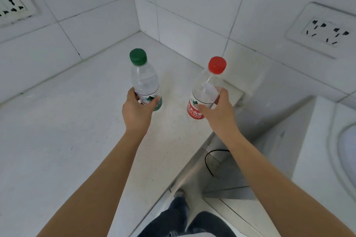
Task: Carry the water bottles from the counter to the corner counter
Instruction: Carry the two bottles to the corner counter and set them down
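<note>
My left hand is wrapped around the lower part of a clear water bottle with a green cap and green label. A second clear bottle, with a red cap and red label, is held at its middle by my right hand. Both bottles are upright over the white corner counter, a hand's width apart. Their bases are hidden by my hands, so I cannot tell whether they touch the counter.
Tiled walls meet in a corner just behind the bottles. Wall sockets sit at the left and right. The counter's edge runs diagonally past my right arm, with a black cable and a white appliance beyond it.
</note>
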